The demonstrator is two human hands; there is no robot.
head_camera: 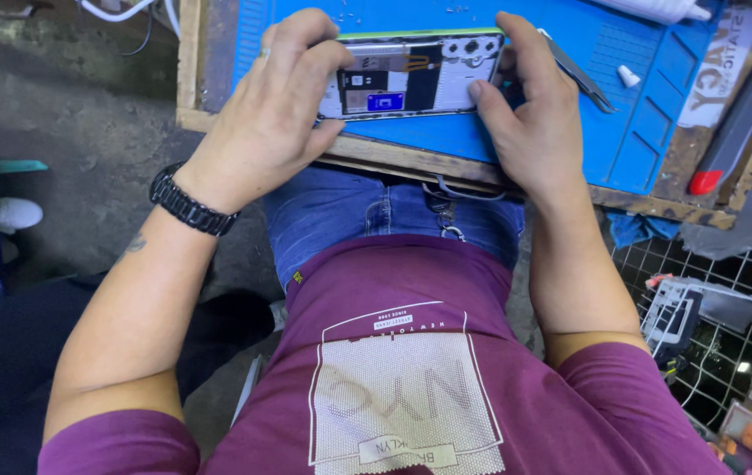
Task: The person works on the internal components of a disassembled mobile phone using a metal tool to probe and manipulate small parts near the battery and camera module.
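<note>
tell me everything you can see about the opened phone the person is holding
The opened phone lies flat and lengthwise on the blue work mat, back cover off. Its insides show: silvery shielding, a dark panel, a small blue part, and round camera openings at its right end. A thin green edge runs along the far side. The left hand grips its left end, fingers curled over the top; the right hand holds the right end.
</note>
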